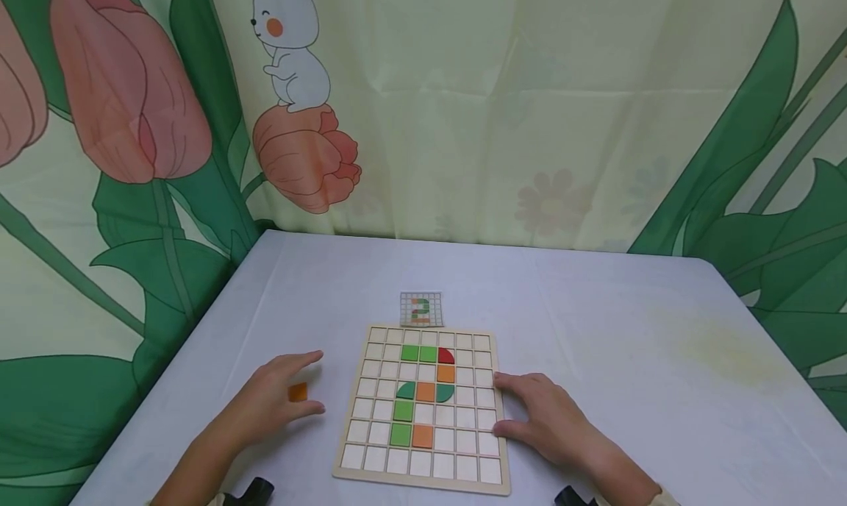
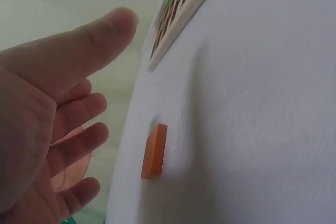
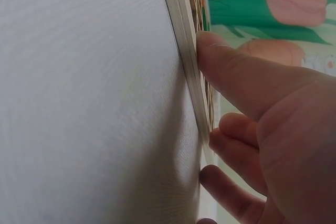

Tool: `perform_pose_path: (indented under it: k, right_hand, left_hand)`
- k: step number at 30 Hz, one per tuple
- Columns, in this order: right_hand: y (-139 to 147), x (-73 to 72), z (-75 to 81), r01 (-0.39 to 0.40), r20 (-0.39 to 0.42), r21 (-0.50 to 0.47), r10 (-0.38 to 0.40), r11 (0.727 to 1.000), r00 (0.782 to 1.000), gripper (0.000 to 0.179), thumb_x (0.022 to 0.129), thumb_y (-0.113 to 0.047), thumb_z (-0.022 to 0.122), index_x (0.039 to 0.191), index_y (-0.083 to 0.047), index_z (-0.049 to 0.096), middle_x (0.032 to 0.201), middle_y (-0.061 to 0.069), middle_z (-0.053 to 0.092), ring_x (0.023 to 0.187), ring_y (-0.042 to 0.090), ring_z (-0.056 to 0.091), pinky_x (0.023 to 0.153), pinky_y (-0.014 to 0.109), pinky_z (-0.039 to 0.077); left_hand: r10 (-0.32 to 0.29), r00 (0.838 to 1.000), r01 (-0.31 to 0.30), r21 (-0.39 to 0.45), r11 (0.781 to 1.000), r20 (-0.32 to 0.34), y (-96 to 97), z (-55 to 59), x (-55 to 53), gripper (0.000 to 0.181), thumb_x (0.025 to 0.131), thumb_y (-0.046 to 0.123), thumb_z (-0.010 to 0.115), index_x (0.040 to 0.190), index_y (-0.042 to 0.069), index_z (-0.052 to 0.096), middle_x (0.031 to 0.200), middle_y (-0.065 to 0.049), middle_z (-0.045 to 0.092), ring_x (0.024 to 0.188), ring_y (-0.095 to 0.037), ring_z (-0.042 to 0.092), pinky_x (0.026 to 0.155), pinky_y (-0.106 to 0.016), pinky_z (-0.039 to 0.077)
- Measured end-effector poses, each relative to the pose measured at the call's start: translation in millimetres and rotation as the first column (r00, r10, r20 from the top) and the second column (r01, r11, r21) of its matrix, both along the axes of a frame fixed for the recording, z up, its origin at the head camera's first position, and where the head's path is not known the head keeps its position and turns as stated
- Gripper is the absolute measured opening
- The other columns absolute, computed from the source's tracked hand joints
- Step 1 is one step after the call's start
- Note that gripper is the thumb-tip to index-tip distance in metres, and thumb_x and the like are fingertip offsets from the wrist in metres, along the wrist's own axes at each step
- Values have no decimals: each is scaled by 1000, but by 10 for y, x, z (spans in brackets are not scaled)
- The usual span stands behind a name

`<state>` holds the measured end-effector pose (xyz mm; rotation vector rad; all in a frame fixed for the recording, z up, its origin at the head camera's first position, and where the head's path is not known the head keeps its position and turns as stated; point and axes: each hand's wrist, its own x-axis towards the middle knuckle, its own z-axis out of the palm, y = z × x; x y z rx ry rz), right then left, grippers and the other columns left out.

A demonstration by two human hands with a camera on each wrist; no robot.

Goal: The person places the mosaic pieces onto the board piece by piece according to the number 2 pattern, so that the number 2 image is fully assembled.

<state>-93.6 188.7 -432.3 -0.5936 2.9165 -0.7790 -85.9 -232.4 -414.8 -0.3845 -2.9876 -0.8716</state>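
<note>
A wooden grid board (image 1: 420, 481) lies on the table, bearing light-green, orange, dark-green and red tiles in some squares. My right hand (image 1: 549, 418) rests its fingertips and thumb against the board's right edge, fingers not curled round it; the right wrist view shows the thumb touching the rim (image 3: 181, 40). Left of the board, my left hand (image 1: 267, 397) is held with thumb and fingers spread apart, nothing between them. Beyond its palm an orange square tile (image 1: 298, 392) sits on the tablecloth. In the left wrist view this orange tile (image 2: 154, 152) stands apart from the fingers.
A small pattern card (image 1: 421, 309) with a coloured figure on a grid lies just behind the board. White cloth (image 1: 595, 315) covers the table. A curtain (image 1: 476, 123) printed with tulips and a rabbit hangs behind it.
</note>
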Motion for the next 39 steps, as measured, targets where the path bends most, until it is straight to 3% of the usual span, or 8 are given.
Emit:
perform_pose_path:
  k: [11, 21, 28, 39]
  right_hand:
    - [19, 8, 30, -16, -17, -6, 16, 1000, 1000, 62, 80, -44, 81, 131, -15, 64, 135, -4, 61, 121, 24, 54, 97, 47, 44]
    - [-9, 7, 16, 11, 21, -12, -11, 1000, 1000, 61, 79, -39, 83, 132, -14, 65, 134, -5, 61, 123, 25, 53, 99, 49, 43]
    - [18, 14, 14, -9, -14, -7, 9, 1000, 1000, 61, 80, -43, 81, 131, -14, 65, 134, -4, 62, 122, 26, 54, 98, 50, 44]
    - [3, 3, -5, -11, -9, 2, 11, 1000, 1000, 61, 80, -41, 81, 132, -12, 64, 135, -3, 61, 122, 25, 53, 98, 49, 44]
  left_hand:
    - [80, 993, -82, 12, 997, 92, -76, -25, -15, 66, 77, 22, 88, 135, 7, 61, 132, -13, 61, 124, -37, 53, 98, -56, 45]
    - [62, 994, -63, 10, 998, 92, -167, -96, -38, 58, 76, 21, 88, 127, 5, 66, 125, -9, 65, 120, -36, 55, 97, -54, 46]
    - [103, 987, -101, -21, 995, 126, -172, -142, -48, 52, 76, 19, 88, 122, 5, 68, 120, -7, 66, 116, -34, 57, 97, -54, 46]
    - [124, 985, -121, -27, 992, 118, -175, -137, -60, 39, 76, 14, 88, 111, 8, 71, 109, -1, 68, 109, -30, 58, 95, -52, 48]
